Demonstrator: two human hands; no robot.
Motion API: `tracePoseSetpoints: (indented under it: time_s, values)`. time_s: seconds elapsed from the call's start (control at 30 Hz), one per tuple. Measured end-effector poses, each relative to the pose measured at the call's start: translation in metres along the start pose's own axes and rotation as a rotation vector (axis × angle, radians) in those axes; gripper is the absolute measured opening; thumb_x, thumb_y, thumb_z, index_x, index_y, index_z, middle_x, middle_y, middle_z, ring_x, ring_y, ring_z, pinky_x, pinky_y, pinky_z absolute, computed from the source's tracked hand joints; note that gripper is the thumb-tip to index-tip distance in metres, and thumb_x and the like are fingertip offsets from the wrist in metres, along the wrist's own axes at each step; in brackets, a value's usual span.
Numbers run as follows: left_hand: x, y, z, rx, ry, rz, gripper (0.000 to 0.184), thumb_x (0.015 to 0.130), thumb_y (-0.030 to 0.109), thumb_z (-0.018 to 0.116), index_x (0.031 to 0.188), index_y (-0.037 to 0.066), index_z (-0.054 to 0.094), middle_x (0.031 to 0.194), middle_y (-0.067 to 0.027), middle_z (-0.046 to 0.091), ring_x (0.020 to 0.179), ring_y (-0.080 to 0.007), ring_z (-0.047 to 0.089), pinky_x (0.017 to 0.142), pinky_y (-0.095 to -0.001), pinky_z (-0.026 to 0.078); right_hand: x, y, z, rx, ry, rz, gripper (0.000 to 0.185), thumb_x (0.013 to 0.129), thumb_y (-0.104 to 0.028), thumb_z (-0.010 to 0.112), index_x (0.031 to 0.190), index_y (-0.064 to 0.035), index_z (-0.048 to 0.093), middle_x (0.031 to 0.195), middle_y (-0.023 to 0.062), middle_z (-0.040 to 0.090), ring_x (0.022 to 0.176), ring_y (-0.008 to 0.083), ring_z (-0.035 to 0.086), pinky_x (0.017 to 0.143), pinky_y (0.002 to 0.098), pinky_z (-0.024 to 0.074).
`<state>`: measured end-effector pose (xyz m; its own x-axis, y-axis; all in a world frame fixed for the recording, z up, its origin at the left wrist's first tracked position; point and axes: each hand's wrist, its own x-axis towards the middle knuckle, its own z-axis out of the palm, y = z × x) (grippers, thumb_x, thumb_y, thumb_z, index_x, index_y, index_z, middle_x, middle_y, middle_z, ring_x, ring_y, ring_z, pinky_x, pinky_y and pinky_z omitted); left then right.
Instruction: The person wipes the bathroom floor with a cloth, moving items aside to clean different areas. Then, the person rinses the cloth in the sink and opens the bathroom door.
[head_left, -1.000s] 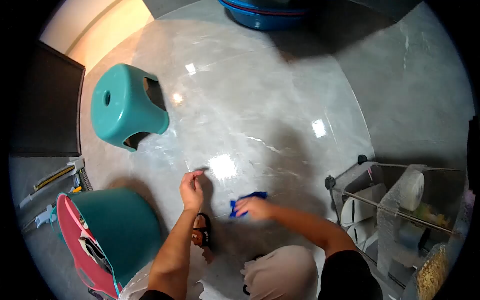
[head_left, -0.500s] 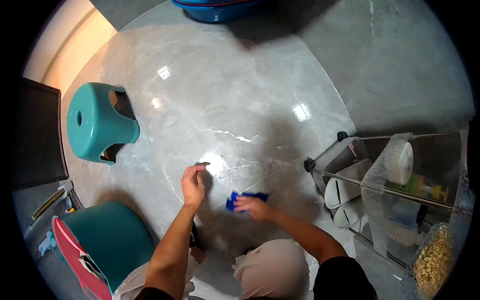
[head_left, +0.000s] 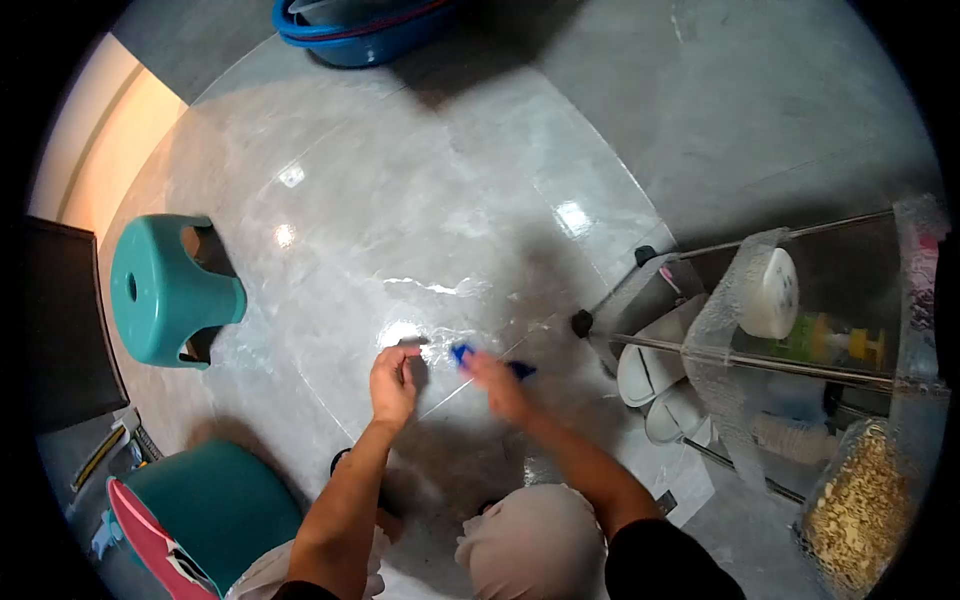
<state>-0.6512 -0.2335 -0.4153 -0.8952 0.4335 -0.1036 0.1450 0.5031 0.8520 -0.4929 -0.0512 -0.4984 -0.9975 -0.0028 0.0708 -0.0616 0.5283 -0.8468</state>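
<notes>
My right hand (head_left: pixel 495 385) presses a dark blue cloth (head_left: pixel 521 369) against the grey tiled floor, and bits of the cloth stick out on both sides of the fingers. The hand is somewhat blurred. To its left, my left hand (head_left: pixel 393 388) hovers low over the floor by a bright light reflection. Its fingers are curled together, and whether something small is between the fingertips I cannot make out. My knees in light trousers (head_left: pixel 533 545) show below the hands.
A teal stool (head_left: pixel 165 290) stands at the left, above a teal bucket (head_left: pixel 215 495) with a pink rim. Blue basins (head_left: pixel 370 45) sit at the top. On the right is a metal-framed rack (head_left: pixel 740 355) with a white roll and a bag of yellowish pieces (head_left: pixel 860 510).
My right hand has moved up and slightly left with the blue cloth, which is now more covered. My left hand keeps its curled shape. The whole view has turned and shifted a little.
</notes>
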Motion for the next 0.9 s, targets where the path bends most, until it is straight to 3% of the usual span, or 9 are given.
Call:
tracePoseSetpoints:
  time_s: [0.07,0.17,0.27,0.33,0.4,0.47,0.53,0.7,0.9]
  values:
    - [0.0,0.016,0.01,-0.005,-0.075,0.02,0.024,0.082,-0.011,0.053,0.095,0.005,0.066,0.094,-0.0149,0.065,0.091,-0.0345,0.062,0.082,-0.0377,0.05,-0.02,-0.033,-0.003,0.118,-0.207,0.125,0.048,0.084,-0.002,0.051,0.13,-0.011,0.06,0.148,0.0136,0.044,0.14,0.0348,0.035,0.117,0.0468,0.0252]
    - [0.004,0.048,0.026,-0.058,-0.2,0.112,0.03,0.081,-0.011,0.053,0.101,0.007,0.067,0.098,-0.0142,0.065,0.097,-0.0359,0.06,0.087,-0.0397,0.048,-0.037,-0.065,-0.027,0.1,-0.064,0.258,0.043,0.088,-0.005,0.054,0.129,-0.0147,0.061,0.147,0.0124,0.046,0.139,0.0335,0.038,0.116,0.046,0.0275]
    - [0.02,0.096,0.042,-0.106,-0.327,0.225,0.028,0.084,-0.005,0.058,0.108,0.006,0.066,0.104,-0.0147,0.066,0.101,-0.0343,0.061,0.09,-0.0389,0.048,-0.065,-0.096,-0.088,0.105,0.283,0.706,0.033,0.088,-0.003,0.061,0.121,-0.0068,0.064,0.129,0.0105,0.062,0.12,0.0256,0.057,0.1,0.0363,0.0454]
    - [0.035,0.137,0.051,-0.106,-0.407,0.345,0.03,0.082,0.0,0.064,0.112,0.008,0.066,0.106,-0.0149,0.065,0.104,-0.0364,0.059,0.091,-0.0404,0.047,-0.119,-0.089,-0.122,0.472,0.442,0.924,0.029,0.094,-0.005,0.056,0.122,-0.0067,0.064,0.128,0.01,0.062,0.12,0.0231,0.055,0.104,0.0413,0.0414]
    - [0.048,0.175,0.066,-0.123,-0.44,0.523,0.036,0.083,0.008,0.069,0.119,0.009,0.062,0.114,-0.0142,0.064,0.107,-0.0358,0.058,0.093,-0.0401,0.046,-0.168,-0.107,-0.144,0.453,0.631,0.826,0.03,0.095,-0.022,0.064,0.12,-0.0044,0.064,0.108,0.0044,0.069,0.096,0.0133,0.065,0.087,0.0318,0.0502]
    - [0.054,0.213,0.079,-0.137,-0.498,0.658,0.046,0.083,0.017,0.072,0.126,0.008,0.058,0.121,-0.0145,0.062,0.111,-0.0353,0.058,0.096,-0.0399,0.046,-0.253,-0.112,-0.16,0.746,0.743,0.983,0.035,0.095,-0.026,0.064,0.123,-0.0046,0.062,0.11,0.0049,0.068,0.097,0.0135,0.064,0.087,0.0319,0.0498]
    - [0.054,0.25,0.091,-0.143,-0.585,0.752,0.059,0.083,0.026,0.074,0.134,0.006,0.051,0.127,-0.0157,0.059,0.114,-0.0352,0.057,0.098,-0.04,0.045,-0.291,-0.146,-0.177,0.569,0.942,1.061,0.036,0.095,-0.026,0.063,0.124,-0.0044,0.061,0.112,0.0053,0.067,0.099,0.0141,0.064,0.088,0.0322,0.0494]
    - [0.043,0.297,0.113,-0.232,-0.902,0.442,0.086,0.08,0.036,0.078,0.145,0.002,0.034,0.133,-0.0214,0.054,0.123,-0.0348,0.052,0.103,-0.042,0.042,-0.331,-0.186,-0.216,-0.129,1.391,1.102,0.038,0.095,-0.027,0.063,0.126,-0.004,0.06,0.115,0.0064,0.066,0.102,0.0158,0.062,0.09,0.0327,0.0483]
    - [0.037,0.298,0.121,-0.359,-0.984,0.348,0.097,0.08,0.036,0.079,0.149,-0.003,0.023,0.14,-0.0212,0.05,0.128,-0.0306,0.05,0.105,-0.0389,0.041,-0.32,-0.189,-0.214,-0.293,1.489,1.111,0.041,0.094,-0.027,0.063,0.128,-0.0035,0.057,0.119,0.0076,0.064,0.106,0.0177,0.061,0.093,0.0333,0.047]
